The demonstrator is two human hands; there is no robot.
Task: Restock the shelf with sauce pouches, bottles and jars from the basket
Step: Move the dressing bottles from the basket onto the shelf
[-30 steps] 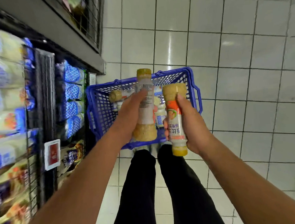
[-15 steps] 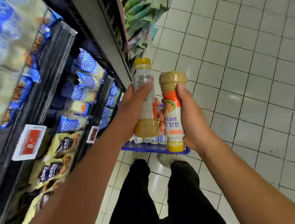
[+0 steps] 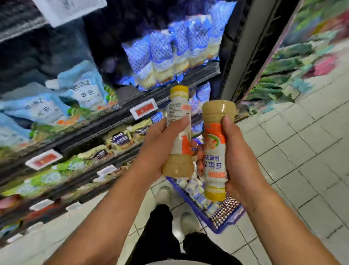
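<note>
I hold a bottle in each of my hands, both raised in front of the shelf [image 3: 98, 125]. My left hand [image 3: 158, 150] is curled round the left bottle [image 3: 178, 113], fingers across its white label. Its yellow cap points up and away from me and its beige bottom sits by the heel of my palm. My right hand [image 3: 241, 164] is clamped on the right bottle [image 3: 214, 150], which I hold the other way up: the yellow cap points down toward me and the beige end stands above my thumb. The two bottles are just beside each other, and I cannot tell whether they touch. Below my right hand, partly hidden by it, the blue basket [image 3: 218, 229] sits on the tiled floor [image 3: 307, 163] with small white packs inside. My white shoes [image 3: 163, 193] are just left of it, under my left wrist. Beyond my left hand a red price tag [image 3: 144, 109] hangs on the shelf edge. Above the bottles stands a row of blue-and-white pouches [image 3: 173, 55], and further left of my left hand lie pale blue pouches [image 3: 82, 89], blurred. Yellow-green packs [image 3: 119, 138] fill the shelf level with my left wrist.
</note>
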